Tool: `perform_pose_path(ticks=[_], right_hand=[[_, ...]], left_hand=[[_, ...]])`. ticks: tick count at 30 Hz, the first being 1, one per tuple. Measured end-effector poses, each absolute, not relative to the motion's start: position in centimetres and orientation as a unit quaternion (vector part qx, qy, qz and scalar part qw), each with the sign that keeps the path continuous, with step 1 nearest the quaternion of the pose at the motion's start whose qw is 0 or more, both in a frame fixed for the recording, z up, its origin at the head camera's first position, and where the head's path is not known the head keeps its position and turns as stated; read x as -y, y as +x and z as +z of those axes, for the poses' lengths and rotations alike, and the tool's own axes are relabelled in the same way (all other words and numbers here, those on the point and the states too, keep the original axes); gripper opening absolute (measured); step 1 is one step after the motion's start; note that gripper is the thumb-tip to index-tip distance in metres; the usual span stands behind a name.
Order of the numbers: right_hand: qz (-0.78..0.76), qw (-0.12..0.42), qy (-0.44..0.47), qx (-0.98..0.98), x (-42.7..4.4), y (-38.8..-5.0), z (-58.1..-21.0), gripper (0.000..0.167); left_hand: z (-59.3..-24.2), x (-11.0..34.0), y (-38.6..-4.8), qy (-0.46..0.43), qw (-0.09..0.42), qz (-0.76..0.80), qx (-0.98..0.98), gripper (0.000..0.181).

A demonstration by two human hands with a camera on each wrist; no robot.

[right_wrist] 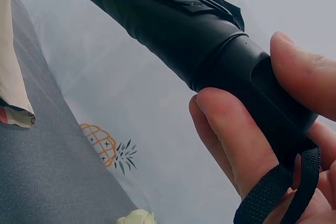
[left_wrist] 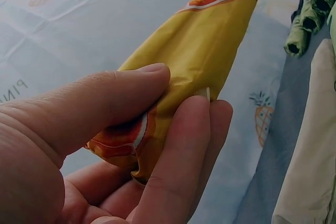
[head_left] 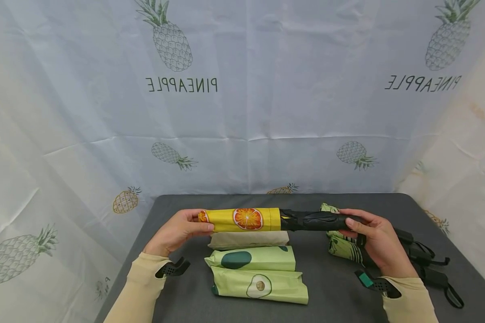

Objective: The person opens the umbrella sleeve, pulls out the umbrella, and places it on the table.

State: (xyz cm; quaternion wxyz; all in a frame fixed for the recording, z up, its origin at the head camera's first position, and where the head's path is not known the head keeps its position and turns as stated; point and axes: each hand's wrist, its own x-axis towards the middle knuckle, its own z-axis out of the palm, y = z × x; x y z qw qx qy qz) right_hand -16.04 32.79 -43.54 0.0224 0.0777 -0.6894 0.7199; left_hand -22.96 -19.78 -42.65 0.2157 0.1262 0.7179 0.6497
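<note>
A folded umbrella [head_left: 317, 220] with a black handle lies level in the air, its far part inside a yellow sleeve [head_left: 222, 220] printed with orange slices. My left hand [head_left: 190, 226] pinches the sleeve's left end between thumb and fingers. In the left wrist view the yellow fabric [left_wrist: 194, 51] bunches a little at that end. My right hand [head_left: 373, 233] grips the black handle [right_wrist: 262, 87], and a wrist strap [right_wrist: 265, 192] loops down past the fingers. Part of the black canopy shows between sleeve and handle.
Below lie a beige sleeve [head_left: 248, 240] and two green avocado-print sleeves [head_left: 272, 259], stacked in a row on the grey table [head_left: 178, 296]. At the right are several green folded umbrellas [head_left: 343, 247] with black handles [head_left: 434, 277] and straps. A pineapple-print cloth [head_left: 246, 107] hangs behind.
</note>
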Motion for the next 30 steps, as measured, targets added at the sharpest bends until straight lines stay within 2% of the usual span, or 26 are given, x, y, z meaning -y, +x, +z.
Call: perform_pose_path(ticks=[30], right_hand=[[0.728,0.019,0.071,0.682,-34.0,-15.9,-43.6,0.036]], left_hand=[[-43.1,20.5,-23.6,0.127,0.232,0.65,-0.712,0.056]])
